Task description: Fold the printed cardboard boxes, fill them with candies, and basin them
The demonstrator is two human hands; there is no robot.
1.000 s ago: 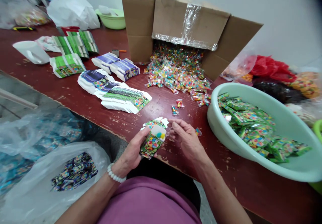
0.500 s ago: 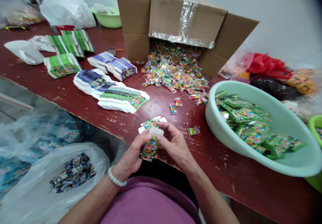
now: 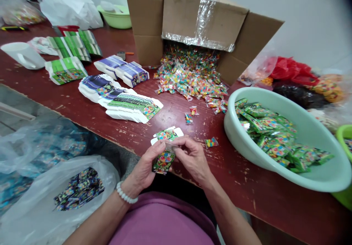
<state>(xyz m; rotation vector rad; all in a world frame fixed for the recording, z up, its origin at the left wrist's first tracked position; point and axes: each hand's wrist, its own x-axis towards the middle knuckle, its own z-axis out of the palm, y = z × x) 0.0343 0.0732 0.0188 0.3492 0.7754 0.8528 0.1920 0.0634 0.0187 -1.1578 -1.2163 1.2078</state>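
Fingers of both hands (image 3: 148,164) (image 3: 194,158) around a green packet (image 3: 164,160), seemingly pinching its top.

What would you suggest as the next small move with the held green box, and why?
Probably the right hand should press the top flap down while the left hand steadies the green box: the flap shows between both hands, and the left hand grips the box's side.

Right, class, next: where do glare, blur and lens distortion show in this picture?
Head view: glare on the silver tape and a pale sheen on the tabletop; blue packets at left look smeary; basin seems stretched toward the right edge; upper right corner falls dark.
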